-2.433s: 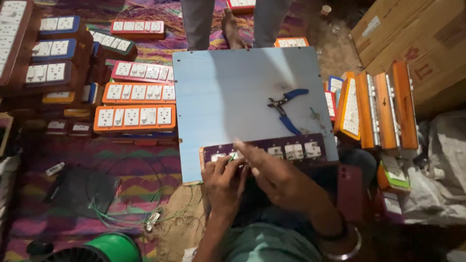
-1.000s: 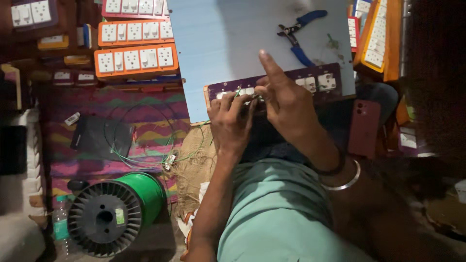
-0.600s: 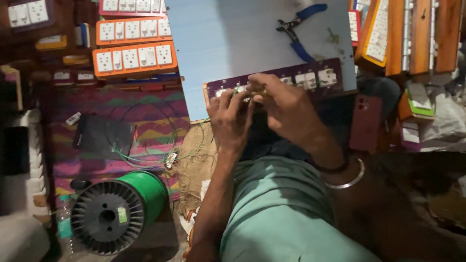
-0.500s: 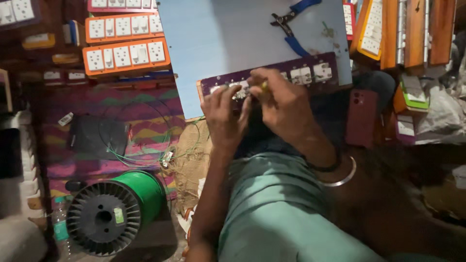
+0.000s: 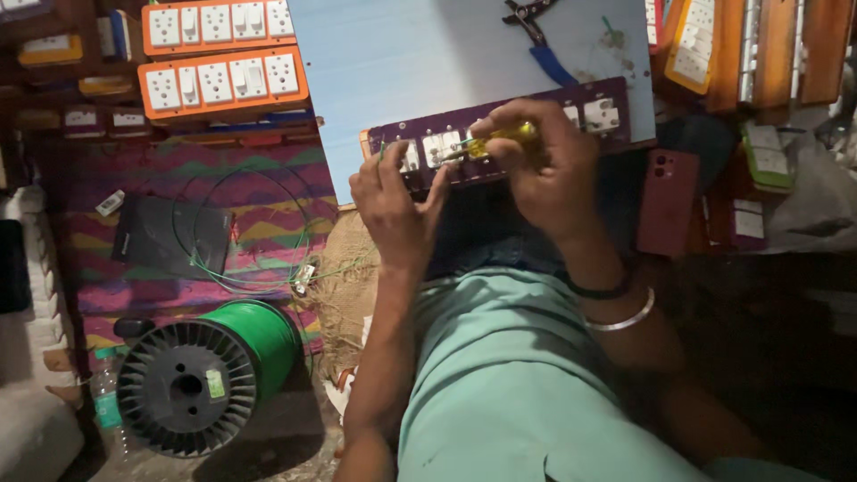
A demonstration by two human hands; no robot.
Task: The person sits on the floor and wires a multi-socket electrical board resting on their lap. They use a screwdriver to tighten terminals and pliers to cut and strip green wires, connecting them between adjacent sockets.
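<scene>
A purple switchboard (image 5: 616, 94) with white sockets and switches lies across the near edge of a pale blue board (image 5: 428, 62). My right hand (image 5: 544, 170) grips a yellow-handled screwdriver (image 5: 495, 140), its tip pointing left at a white switch on the switchboard. My left hand (image 5: 397, 210) rests on the switchboard's left end and steadies it with fingers spread over the front edge. Thin green wire sticks up near my left fingers.
Blue-handled pliers (image 5: 536, 36) lie at the far side of the board. Orange switchboards (image 5: 223, 80) are stacked at the left, more boards at the right. A green wire spool (image 5: 205, 375) stands at lower left, a red phone (image 5: 668, 201) beside my right wrist.
The view has dipped and shifted; the spool came into sight. My right hand has gone from bare fingers on the switchboard to gripping the screwdriver against it.
</scene>
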